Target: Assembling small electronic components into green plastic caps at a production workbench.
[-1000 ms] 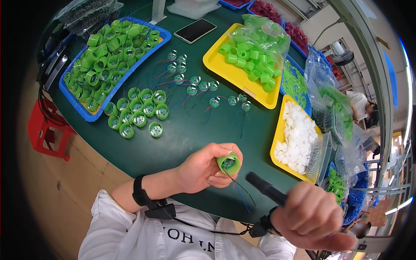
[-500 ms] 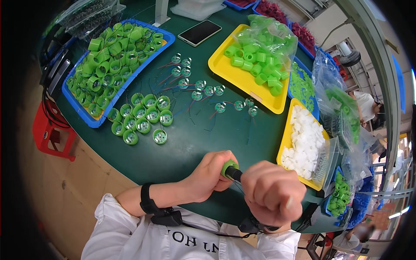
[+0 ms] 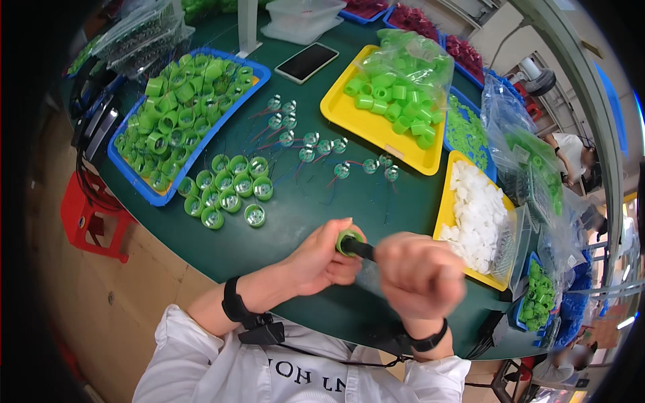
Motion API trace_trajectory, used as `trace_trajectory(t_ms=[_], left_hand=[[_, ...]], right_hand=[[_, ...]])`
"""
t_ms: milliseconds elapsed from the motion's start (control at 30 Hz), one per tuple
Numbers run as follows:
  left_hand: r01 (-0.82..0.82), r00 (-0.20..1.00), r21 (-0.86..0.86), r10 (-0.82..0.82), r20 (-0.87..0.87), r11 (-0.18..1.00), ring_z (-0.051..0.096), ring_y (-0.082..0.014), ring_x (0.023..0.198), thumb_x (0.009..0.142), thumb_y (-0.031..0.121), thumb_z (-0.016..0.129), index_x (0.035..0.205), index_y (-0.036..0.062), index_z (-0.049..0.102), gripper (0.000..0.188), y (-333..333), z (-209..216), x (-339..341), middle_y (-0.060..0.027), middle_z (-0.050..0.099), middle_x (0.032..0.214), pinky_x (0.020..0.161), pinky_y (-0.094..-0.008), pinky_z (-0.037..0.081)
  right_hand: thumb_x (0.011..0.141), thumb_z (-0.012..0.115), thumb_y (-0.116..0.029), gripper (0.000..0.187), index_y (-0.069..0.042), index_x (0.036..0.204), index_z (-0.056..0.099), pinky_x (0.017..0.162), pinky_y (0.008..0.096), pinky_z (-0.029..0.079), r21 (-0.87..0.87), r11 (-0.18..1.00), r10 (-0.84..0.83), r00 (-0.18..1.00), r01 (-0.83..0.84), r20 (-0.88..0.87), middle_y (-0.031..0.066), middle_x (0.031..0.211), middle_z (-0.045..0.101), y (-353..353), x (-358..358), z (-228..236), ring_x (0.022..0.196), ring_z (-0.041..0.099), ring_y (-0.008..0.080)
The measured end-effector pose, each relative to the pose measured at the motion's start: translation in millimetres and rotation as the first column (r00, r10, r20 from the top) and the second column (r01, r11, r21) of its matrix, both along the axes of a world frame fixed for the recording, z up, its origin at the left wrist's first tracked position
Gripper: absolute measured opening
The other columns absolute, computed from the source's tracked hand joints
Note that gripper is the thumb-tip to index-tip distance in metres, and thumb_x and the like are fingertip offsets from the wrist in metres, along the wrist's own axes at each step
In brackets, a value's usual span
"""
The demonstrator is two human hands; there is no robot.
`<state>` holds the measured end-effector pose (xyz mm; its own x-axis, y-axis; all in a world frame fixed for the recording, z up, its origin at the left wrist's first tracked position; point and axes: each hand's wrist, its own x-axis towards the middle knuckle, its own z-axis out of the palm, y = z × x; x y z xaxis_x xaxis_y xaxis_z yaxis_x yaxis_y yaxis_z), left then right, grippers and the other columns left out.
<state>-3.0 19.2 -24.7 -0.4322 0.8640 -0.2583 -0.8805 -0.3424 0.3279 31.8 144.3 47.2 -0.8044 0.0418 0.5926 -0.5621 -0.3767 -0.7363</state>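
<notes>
My left hand [image 3: 321, 258] grips a small green cap [image 3: 347, 240] just above the near edge of the dark green table [image 3: 295, 215]. My right hand [image 3: 420, 275], blurred, is closed around a black rod-shaped tool [image 3: 361, 249] whose tip sits inside the cap. A cluster of finished green caps with shiny inserts [image 3: 228, 190] lies to the left of my hands. Small round parts with thin wires [image 3: 316, 148] are spread across the table's middle.
A blue tray of green rings [image 3: 178, 124] stands at the left. A yellow tray with a bag of green cylinders [image 3: 393, 94] stands at the back, a yellow tray of white pieces [image 3: 474, 208] at the right. A phone [image 3: 307, 62] lies at the back; a red stool [image 3: 87, 218] stands left.
My right hand has come in from the lower right with the black tool and pushed its tip into the cap held by my left hand.
</notes>
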Motion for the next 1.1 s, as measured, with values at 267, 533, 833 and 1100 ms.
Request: trace_trajectory(t_ms=[267, 533, 833, 1100], left_hand=[[0.103, 0.995, 0.351, -0.091, -0.052, 0.931, 0.026, -0.0056, 0.044, 0.096, 0.04, 0.029, 0.084, 0.0056, 0.047, 0.04, -6.4, 29.6, 6.9, 0.0021, 0.032, 0.056, 0.039, -0.0199, 0.021], [-0.843, -0.229, 0.127, -0.134, -0.964, 0.523, 0.047, -0.0152, 0.042, 0.066, 0.016, 0.077, 0.077, 0.003, 0.051, 0.032, -22.4, 48.5, 29.5, -0.0041, 0.05, 0.057, 0.04, -0.0272, 0.038], [-0.749, -0.038, -0.025, -0.081, -0.996, 0.662, 0.058, -0.0267, 0.068, 0.071, 0.009, 0.07, 0.093, 0.0005, 0.048, 0.032, -34.6, 36.0, 23.4, -0.0125, 0.055, 0.08, 0.059, -0.0339, 0.047], [-0.592, -0.139, -0.155, -0.29, -0.947, 0.791, 0.055, -0.025, 0.089, 0.07, 0.01, 0.073, 0.1, 0.003, 0.056, 0.035, -8.0, 3.0, 14.7, -0.0082, 0.057, 0.104, 0.082, -0.0345, 0.044]], right_hand=[[0.093, 0.04, -0.044, 0.055, -0.014, 0.048, 0.026, 0.028, 0.019, 0.017, -0.283, 0.955, -0.144, 0.976, 0.094, -0.164, -0.0034, 0.038, 0.031, 43.2, 60.1, 70.9, 0.026, 0.026, 0.005], [0.094, 0.036, -0.043, 0.054, -0.013, 0.049, 0.029, 0.032, 0.0215, 0.016, -0.1, 0.977, -0.192, 0.981, 0.19, -0.013, -0.0039, 0.038, 0.031, 45.5, 57.2, 45.6, 0.029, 0.029, 0.0072], [0.093, 0.039, -0.031, 0.049, -0.006, 0.051, 0.036, 0.037, 0.023, 0.024, 0.186, 0.96, -0.216, 0.976, 0.209, 0.018, 0.0002, 0.044, 0.034, 66.6, 38.1, 31.7, 0.035, 0.032, 0.0103], [0.079, 0.068, -0.015, 0.033, -0.004, 0.055, 0.047, 0.044, 0.0212, 0.024, 0.748, 0.572, -0.642, 0.751, 0.336, 0.154, -0.0053, 0.05, 0.041, 109.2, -26.5, 15.6, 0.05, 0.032, 0.0024]])
